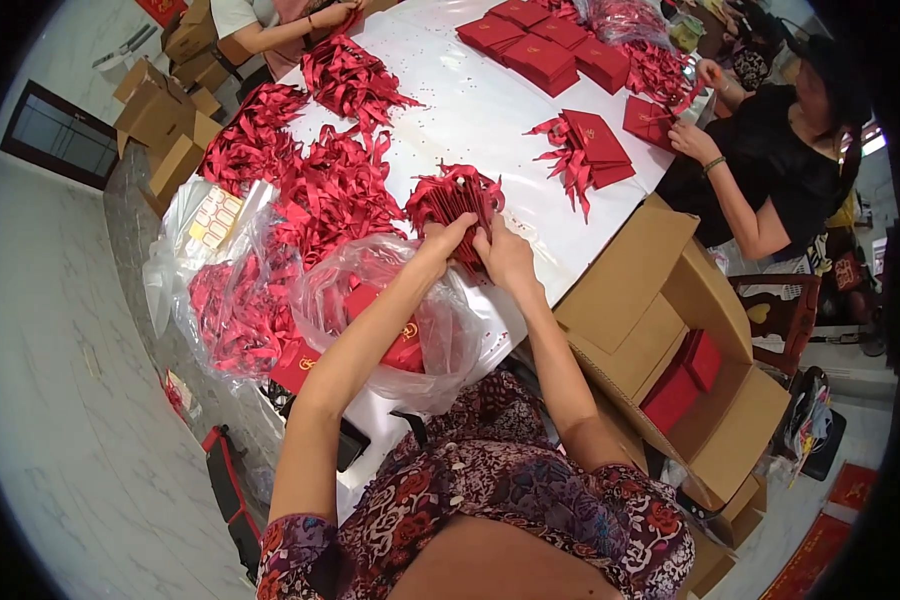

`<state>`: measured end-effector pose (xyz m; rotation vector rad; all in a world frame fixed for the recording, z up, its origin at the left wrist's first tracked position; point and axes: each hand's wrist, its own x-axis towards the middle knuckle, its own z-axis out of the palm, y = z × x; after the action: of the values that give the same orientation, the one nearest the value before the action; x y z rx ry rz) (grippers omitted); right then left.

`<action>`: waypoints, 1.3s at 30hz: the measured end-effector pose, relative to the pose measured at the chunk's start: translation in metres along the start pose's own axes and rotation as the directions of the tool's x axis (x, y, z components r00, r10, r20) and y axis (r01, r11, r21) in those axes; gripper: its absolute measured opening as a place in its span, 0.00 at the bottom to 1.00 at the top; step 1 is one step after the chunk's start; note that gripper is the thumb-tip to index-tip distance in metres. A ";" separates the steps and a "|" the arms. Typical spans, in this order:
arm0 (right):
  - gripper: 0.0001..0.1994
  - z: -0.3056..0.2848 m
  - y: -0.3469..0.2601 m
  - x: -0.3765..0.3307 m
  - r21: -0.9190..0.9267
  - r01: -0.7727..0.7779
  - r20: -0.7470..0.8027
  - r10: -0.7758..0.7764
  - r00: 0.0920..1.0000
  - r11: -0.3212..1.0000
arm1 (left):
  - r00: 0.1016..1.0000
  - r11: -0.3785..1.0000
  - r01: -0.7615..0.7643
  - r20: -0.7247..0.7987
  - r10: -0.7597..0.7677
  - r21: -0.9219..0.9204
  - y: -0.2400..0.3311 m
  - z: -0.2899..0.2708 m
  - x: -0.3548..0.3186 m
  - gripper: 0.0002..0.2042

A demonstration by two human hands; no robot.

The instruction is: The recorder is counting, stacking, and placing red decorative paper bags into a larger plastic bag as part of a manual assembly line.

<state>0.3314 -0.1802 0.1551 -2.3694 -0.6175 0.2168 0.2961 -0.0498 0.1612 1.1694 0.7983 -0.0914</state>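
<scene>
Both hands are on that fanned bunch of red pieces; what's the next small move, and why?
Probably square it up: the left hand and right hand grip the red bunch at its near end, and its far ends splay unevenly over the white table. Tapping it level seems sensible.

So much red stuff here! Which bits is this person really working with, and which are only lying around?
In hand:
- left hand and right hand, both gripping the fanned bundle of red pieces
- clear bag of red boxes, under the forearms

Lying about:
- heaps of red ribbon bows
- stacked red boxes
- open carton, at the right
- co-worker's red folders
</scene>
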 end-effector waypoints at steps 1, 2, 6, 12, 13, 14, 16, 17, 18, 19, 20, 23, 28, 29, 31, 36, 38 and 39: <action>0.18 0.005 0.000 0.000 0.015 -0.023 0.008 0.023 1.000 1.000 | 1.000 1.000 0.000 -0.006 0.000 0.000 -0.004 -0.003 0.004 0.20; 0.18 0.010 0.002 0.001 0.017 -0.019 0.009 0.019 1.000 1.000 | 0.998 0.997 -0.069 -0.015 0.068 -0.025 -0.010 -0.006 0.013 0.21; 0.20 0.018 0.012 0.002 0.029 0.151 -0.157 -0.145 0.977 0.988 | 0.978 0.986 -0.150 -0.136 0.158 0.066 -0.026 -0.010 0.036 0.32; 0.16 -0.014 0.008 0.009 -0.038 -0.023 -0.113 0.019 0.993 0.999 | 0.895 0.862 -0.232 -0.249 0.371 0.451 -0.033 -0.008 0.047 0.39; 0.15 -0.019 0.009 0.010 -0.086 -0.057 -0.123 0.046 0.991 0.995 | 0.896 0.862 -0.231 -0.247 0.369 0.451 -0.033 -0.007 0.046 0.39; 0.14 -0.022 0.008 0.007 -0.142 -0.065 -0.116 0.049 0.992 0.988 | 0.891 0.860 -0.217 -0.266 0.367 0.461 -0.033 -0.006 0.045 0.39; 0.14 -0.033 0.002 0.000 -0.189 -0.066 -0.075 0.053 0.996 0.980 | 0.887 0.860 -0.199 -0.287 0.362 0.470 -0.033 -0.006 0.045 0.39; 0.13 -0.036 -0.002 -0.002 -0.235 -0.062 -0.034 0.056 0.998 0.970 | 0.897 0.875 -0.204 -0.274 0.346 0.439 -0.034 -0.008 0.046 0.39; 0.13 -0.035 -0.004 -0.002 -0.235 -0.061 -0.030 0.056 0.998 0.970 | 0.907 0.890 -0.207 -0.260 0.330 0.407 -0.034 -0.010 0.048 0.39; 0.12 -0.034 -0.008 -0.003 -0.230 -0.042 -0.032 0.036 0.999 0.972 | 0.907 0.890 -0.206 -0.263 0.330 0.406 -0.035 -0.013 0.052 0.39; 0.11 -0.033 -0.012 -0.003 -0.224 -0.022 -0.034 0.015 0.999 0.974 | 0.913 0.898 -0.203 -0.257 0.318 0.390 -0.037 -0.016 0.055 0.40; 0.12 -0.024 -0.008 0.002 -0.210 0.046 -0.029 -0.054 0.998 0.977 | 0.923 0.915 -0.204 -0.244 0.299 0.348 -0.037 -0.011 0.056 0.43; 0.16 -0.017 -0.011 -0.005 -0.150 0.046 -0.002 -0.047 0.999 0.988 | 0.921 0.911 -0.232 -0.225 0.318 0.340 -0.037 -0.004 0.052 0.54; 0.17 -0.019 -0.013 -0.008 -0.118 0.061 0.033 -0.057 0.998 0.991 | 0.920 0.912 -0.231 -0.230 0.318 0.339 -0.038 -0.008 0.054 0.54; 0.16 -0.019 -0.003 -0.013 -0.025 0.072 0.010 -0.072 0.997 0.997 | 0.909 0.913 -0.249 -0.248 0.335 0.322 -0.039 -0.011 0.054 0.55; 0.11 -0.033 0.020 -0.024 -0.118 -0.176 -0.039 0.172 0.984 0.977 | 0.918 0.894 -0.194 -0.246 0.311 0.405 -0.025 -0.001 0.037 0.53; 0.11 -0.040 0.016 -0.026 -0.115 -0.207 -0.069 0.200 0.977 0.971 | 0.916 0.868 -0.156 -0.260 0.305 0.471 -0.022 -0.002 0.033 0.52; 0.10 -0.043 0.013 -0.026 -0.111 -0.241 -0.102 0.230 0.968 0.964 | 0.908 0.857 -0.156 -0.269 0.319 0.491 -0.020 -0.002 0.031 0.51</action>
<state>0.3266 -0.2261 0.1797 -2.5553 -0.3137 0.1812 0.3079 -0.0463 0.1263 1.7668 0.9575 0.1472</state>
